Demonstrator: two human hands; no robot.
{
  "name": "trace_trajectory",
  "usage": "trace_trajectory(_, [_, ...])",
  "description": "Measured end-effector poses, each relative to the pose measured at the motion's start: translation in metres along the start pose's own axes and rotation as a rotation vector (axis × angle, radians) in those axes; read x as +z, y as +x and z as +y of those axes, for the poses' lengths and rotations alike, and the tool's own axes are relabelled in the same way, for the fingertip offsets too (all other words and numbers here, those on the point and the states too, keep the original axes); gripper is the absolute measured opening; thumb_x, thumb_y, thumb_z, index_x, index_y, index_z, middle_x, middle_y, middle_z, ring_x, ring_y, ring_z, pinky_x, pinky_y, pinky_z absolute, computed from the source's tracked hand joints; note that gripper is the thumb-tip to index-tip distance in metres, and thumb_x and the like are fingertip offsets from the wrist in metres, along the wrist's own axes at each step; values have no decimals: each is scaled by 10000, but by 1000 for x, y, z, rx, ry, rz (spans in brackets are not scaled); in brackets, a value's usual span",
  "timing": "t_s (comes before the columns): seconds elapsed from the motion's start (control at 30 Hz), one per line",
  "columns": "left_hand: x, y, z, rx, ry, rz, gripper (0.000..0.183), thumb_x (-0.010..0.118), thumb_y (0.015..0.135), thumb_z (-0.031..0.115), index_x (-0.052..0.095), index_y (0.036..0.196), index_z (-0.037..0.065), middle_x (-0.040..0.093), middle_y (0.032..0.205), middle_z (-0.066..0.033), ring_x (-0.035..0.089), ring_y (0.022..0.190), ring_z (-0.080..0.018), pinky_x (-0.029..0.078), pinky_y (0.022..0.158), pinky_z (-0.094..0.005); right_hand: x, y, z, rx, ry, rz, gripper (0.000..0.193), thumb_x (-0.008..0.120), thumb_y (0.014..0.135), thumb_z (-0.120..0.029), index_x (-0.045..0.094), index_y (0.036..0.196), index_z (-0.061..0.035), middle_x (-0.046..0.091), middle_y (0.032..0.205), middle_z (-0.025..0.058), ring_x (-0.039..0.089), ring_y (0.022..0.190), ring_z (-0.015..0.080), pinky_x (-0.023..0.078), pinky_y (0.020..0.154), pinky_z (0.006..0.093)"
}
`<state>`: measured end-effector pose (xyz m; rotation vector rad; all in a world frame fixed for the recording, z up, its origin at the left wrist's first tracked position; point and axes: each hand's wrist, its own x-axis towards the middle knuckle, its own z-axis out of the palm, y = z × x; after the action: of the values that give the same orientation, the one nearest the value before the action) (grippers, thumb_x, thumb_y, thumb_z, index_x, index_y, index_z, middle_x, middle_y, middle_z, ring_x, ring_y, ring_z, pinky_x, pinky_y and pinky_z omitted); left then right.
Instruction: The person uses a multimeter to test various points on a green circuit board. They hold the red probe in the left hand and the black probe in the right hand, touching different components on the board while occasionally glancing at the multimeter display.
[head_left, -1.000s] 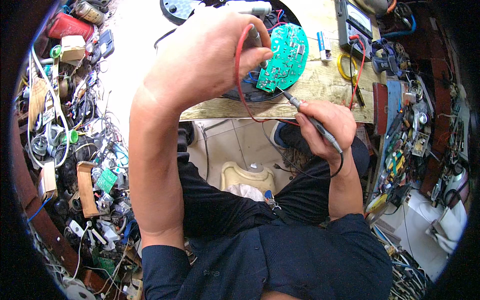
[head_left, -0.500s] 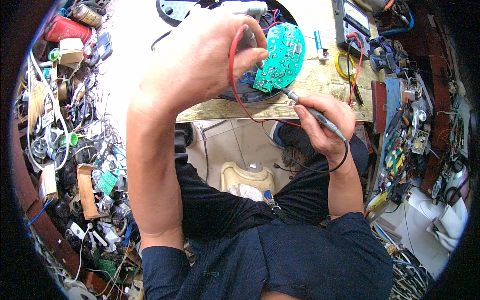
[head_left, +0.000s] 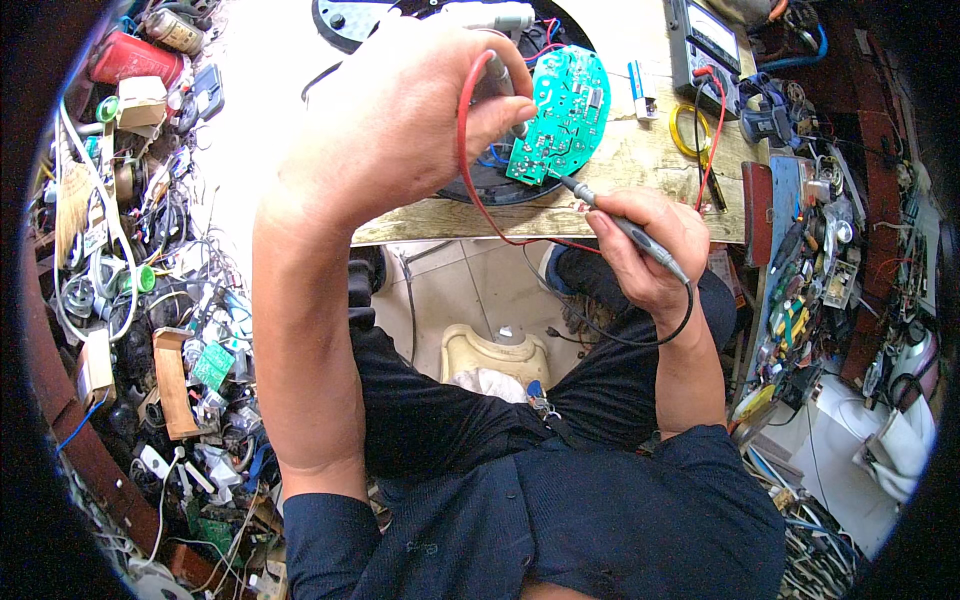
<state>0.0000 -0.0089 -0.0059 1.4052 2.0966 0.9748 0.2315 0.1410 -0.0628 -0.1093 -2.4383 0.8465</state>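
Note:
A green circuit board (head_left: pixel 572 115) rests tilted on a round black housing (head_left: pixel 515 192) at the edge of the wooden bench. My left hand (head_left: pixel 430 110) is closed on a grey test probe (head_left: pixel 493 75) with a red lead, beside the board's left edge; my fingers hide much of that probe. In my right hand (head_left: pixel 655 240) is another grey test probe (head_left: pixel 632 232), gripped like a pen, with a black lead looping under the wrist. Its tip is at the board's lower edge; firm contact is too small to tell.
A multimeter (head_left: pixel 690 55) with red and black leads plugged in stands at the far right of the bench (head_left: pixel 430 218). Near it lie a small blue-and-white box (head_left: pixel 642 90) and a yellow ring (head_left: pixel 688 130). Heaped electronic scrap (head_left: pixel 190 300) flanks the left side, more the right.

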Motion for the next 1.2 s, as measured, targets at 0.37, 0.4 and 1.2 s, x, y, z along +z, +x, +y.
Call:
trace_trajectory(0.37, [1, 1, -1, 14, -19, 4, 168, 773, 944, 218, 738, 1003, 64, 577, 631, -4, 498, 570, -78, 392, 517, -288, 1, -1, 2, -17, 6, -10, 192, 797, 824, 52, 715, 993, 7, 759, 860, 154, 765, 757, 265, 589, 684, 338])
trace_trajectory(0.4, [1, 1, -1, 11, -16, 5, 168, 773, 943, 218, 738, 1003, 65, 576, 630, -4, 497, 569, -78, 392, 517, -288, 1, -1, 2, -16, 9, -12, 192, 797, 825, 52, 715, 992, 7, 759, 860, 154, 764, 756, 265, 589, 684, 338])
trace_trajectory(1.2, [8, 3, -18, 206, -8, 93, 157, 769, 944, 206, 740, 1007, 65, 597, 644, -12, 517, 582, -76, 414, 533, -284, -2, 1, 0, 30, 5, -44, 174, 791, 835, 36, 719, 990, 8, 760, 880, 152, 763, 769, 266, 591, 689, 348])
